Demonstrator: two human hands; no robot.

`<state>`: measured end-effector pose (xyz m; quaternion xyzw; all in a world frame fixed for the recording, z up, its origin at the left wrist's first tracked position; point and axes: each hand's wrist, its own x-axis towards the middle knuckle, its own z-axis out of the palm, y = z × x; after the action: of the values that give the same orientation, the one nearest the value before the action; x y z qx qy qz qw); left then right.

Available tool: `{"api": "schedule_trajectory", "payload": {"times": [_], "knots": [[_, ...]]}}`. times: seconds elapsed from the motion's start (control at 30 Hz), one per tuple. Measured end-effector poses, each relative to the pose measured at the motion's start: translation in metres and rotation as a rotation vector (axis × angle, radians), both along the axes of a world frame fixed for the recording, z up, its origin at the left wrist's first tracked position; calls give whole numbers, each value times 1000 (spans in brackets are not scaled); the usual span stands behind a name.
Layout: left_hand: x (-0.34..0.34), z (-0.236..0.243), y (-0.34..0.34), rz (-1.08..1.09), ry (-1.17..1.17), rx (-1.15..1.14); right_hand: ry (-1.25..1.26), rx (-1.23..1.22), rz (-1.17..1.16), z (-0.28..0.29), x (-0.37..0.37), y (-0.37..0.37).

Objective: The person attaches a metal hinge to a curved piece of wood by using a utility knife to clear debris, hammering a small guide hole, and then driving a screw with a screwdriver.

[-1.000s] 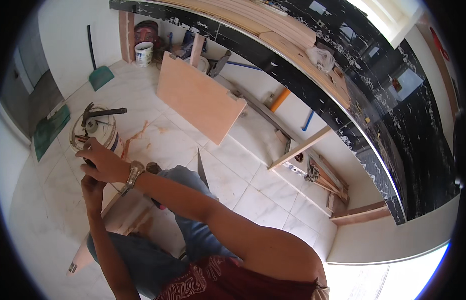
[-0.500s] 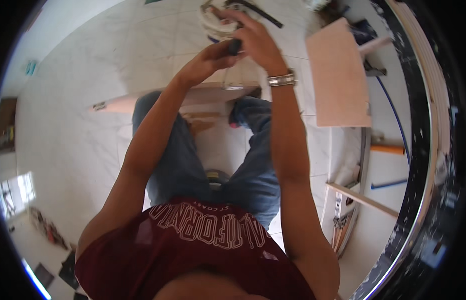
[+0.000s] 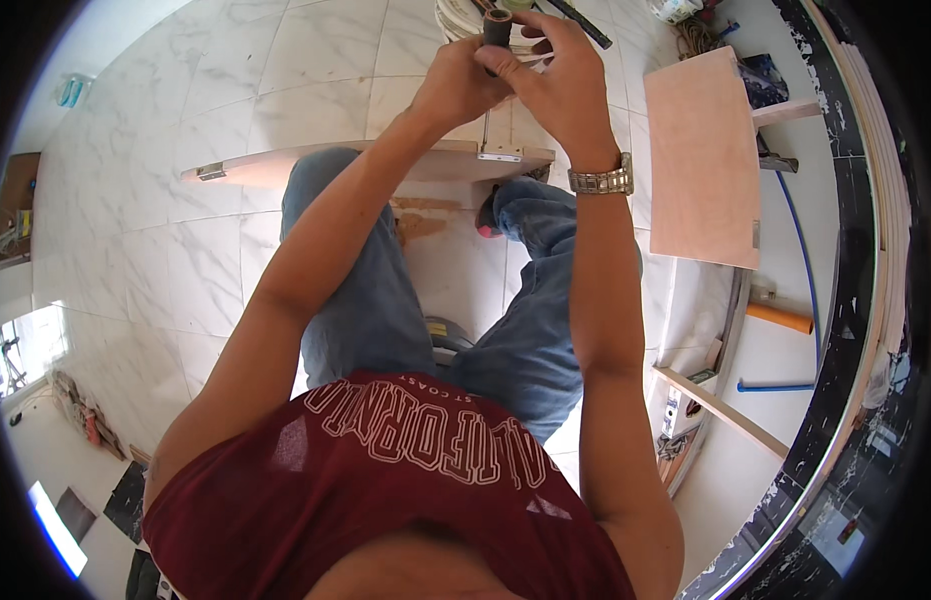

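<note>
Both hands, the left hand (image 3: 463,82) and right hand (image 3: 557,72), close together around a small dark cylindrical tool handle (image 3: 497,27), which looks light, rigid and best gripped mid-barrel.

plywood sheet (image 3: 705,160) flat on marble floor (image 3: 165,250); orange tube (image 3: 780,318) (near wall), blue rod (image 3: 775,385).

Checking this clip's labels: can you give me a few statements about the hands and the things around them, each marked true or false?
1. Both hands, left hand and right hand, meet at a dark cylindrical handle. True.
2. A metal wristwatch sits on the left wrist. False: it is on the right wrist.
3. A long wooden board lies across the knees. True.
4. The flat plywood panel leans upright on a wall. False: it lies flat on the tiled floor.
</note>
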<state>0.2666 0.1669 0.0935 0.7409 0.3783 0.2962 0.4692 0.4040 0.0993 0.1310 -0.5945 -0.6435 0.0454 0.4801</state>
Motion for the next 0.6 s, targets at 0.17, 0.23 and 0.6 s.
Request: {"api": "schedule_trajectory", "payload": {"times": [0.17, 0.23, 0.6], "knots": [[-14, -18, 1, -214, -5, 296, 146, -137, -9, 2, -4, 0], [-26, -40, 4, -306, 132, 317, 381, -190, 39, 6, 3, -3], [-43, -76, -9, -325, 270, 37, -91, -426, 113, 13, 46, -11]]}}
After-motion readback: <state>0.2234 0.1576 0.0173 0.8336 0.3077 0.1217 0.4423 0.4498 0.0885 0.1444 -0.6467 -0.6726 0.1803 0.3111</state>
